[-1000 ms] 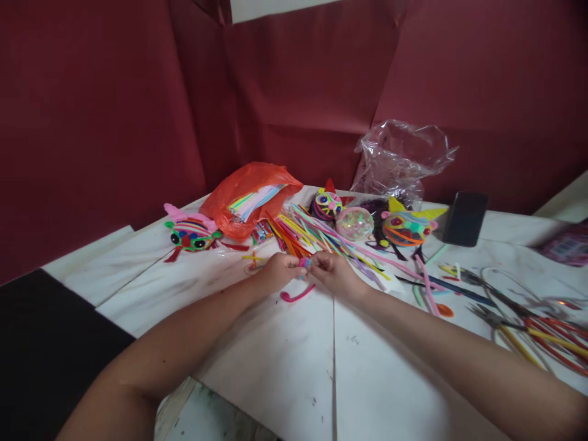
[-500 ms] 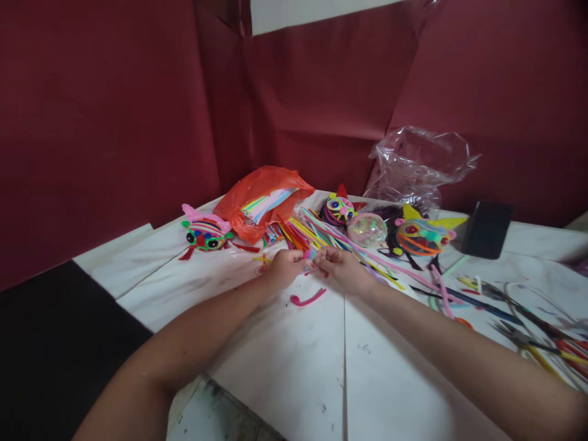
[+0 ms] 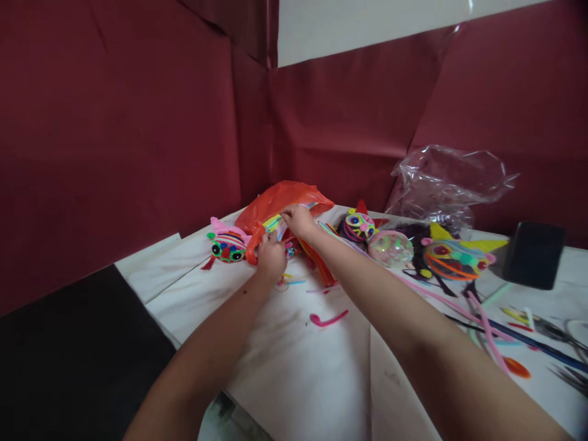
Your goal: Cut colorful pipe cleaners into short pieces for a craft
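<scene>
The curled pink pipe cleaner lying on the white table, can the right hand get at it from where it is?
Probably yes. The pink pipe cleaner lies alone on the bare white table, nothing covering it. The right hand is up at the orange bag, so it would need drawing back.

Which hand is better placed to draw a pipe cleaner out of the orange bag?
Probably the right hand: its fingers are at the orange bag's mouth, on the pipe cleaners. The left hand sits lower, at the bag's edge.
</scene>
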A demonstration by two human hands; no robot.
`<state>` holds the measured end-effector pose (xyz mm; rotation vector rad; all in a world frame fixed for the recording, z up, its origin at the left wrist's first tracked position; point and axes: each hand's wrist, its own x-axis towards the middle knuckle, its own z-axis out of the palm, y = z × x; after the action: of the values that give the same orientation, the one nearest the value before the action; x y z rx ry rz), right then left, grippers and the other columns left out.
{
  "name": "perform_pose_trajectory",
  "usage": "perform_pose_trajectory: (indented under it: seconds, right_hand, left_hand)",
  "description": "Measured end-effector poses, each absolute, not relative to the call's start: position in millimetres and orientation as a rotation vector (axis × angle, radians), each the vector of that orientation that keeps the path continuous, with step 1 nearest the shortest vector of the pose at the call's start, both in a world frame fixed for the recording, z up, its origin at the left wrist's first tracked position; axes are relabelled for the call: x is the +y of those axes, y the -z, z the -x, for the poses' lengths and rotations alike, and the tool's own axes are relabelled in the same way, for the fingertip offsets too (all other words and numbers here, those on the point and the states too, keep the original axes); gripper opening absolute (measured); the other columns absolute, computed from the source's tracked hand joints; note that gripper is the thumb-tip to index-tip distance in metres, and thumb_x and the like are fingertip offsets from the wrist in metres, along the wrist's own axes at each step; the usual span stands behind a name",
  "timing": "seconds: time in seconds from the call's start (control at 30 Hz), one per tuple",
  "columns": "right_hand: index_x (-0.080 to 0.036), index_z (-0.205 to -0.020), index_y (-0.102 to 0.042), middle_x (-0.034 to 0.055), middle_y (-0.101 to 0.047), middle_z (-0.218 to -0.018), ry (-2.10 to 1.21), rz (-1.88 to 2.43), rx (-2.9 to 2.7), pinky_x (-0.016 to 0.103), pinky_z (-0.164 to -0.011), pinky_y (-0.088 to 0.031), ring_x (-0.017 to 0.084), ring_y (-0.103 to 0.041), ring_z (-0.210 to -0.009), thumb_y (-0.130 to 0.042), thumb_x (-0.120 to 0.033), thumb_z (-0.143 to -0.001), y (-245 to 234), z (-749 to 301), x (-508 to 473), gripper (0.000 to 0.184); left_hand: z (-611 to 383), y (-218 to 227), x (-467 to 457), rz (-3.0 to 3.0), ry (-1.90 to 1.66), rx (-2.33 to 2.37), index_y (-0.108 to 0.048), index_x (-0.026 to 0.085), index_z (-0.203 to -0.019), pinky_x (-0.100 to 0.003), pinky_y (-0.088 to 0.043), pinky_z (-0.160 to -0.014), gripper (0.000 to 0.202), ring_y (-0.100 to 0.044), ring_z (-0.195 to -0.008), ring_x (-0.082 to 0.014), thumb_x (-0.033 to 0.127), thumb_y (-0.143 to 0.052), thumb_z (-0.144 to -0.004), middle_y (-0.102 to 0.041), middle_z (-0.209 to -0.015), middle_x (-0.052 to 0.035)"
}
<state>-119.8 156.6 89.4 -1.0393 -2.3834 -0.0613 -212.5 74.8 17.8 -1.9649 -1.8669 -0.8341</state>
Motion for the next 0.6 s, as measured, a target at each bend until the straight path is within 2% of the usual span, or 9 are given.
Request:
perform_pose_trajectory:
  seconds: [0.13, 0.2, 0.4, 0.6]
  right_hand:
    - [-0.012, -0.089, -0.069, 0.0107, -0.068, -0.093, 0.191, 0.950, -2.571, 0.022, -0.075, -0.042, 0.017, -0.059, -0.086, -0.049, -0.012, -0.079, -89, 136, 162, 0.022]
    - [-0.012, -0.090, -0.068, 0.0118, -0.067, -0.093, 0.267, 0.909, -2.648, 0.023, -0.074, -0.042, 0.018, -0.059, -0.087, -0.052, -0.011, -0.078, -87, 139, 160, 0.021]
    - [-0.008, -0.097, -0.065, 0.0177, -0.063, -0.100, 0.468, 0.803, -2.783, 0.028, -0.079, -0.041, 0.024, -0.053, -0.099, -0.046, -0.010, -0.083, -89, 143, 156, 0.024]
    - [-0.007, -0.095, -0.066, 0.0169, -0.063, -0.099, 0.558, 0.745, -2.843, 0.029, -0.078, -0.041, 0.024, -0.052, -0.098, -0.045, -0.009, -0.083, -88, 145, 158, 0.024]
  left_hand:
    - [209, -13, 77, 1.953, 0.709, -1.850, -0.070, 0.013, -0.075, -0.046, -0.036, -0.086, 0.027, -0.047, -0.102, -0.0309, 0.008, -0.043, -0.076, -0.056, -0.118, -0.0155]
    - [208, -14, 77, 1.958, 0.692, -1.866, -0.070, 0.012, -0.075, -0.045, -0.036, -0.085, 0.027, -0.046, -0.101, -0.0314, 0.009, -0.043, -0.076, -0.058, -0.111, -0.0164]
    - [208, -12, 77, 1.980, 0.728, -1.902, -0.070, 0.012, -0.080, -0.043, -0.035, -0.082, 0.029, -0.045, -0.100, -0.0317, 0.011, -0.042, -0.076, -0.061, -0.099, -0.0169]
    - [206, -14, 75, 1.995, 0.703, -1.895, -0.071, 0.012, -0.078, -0.044, -0.034, -0.082, 0.029, -0.047, -0.095, -0.0319, 0.011, -0.041, -0.076, -0.062, -0.094, -0.0177]
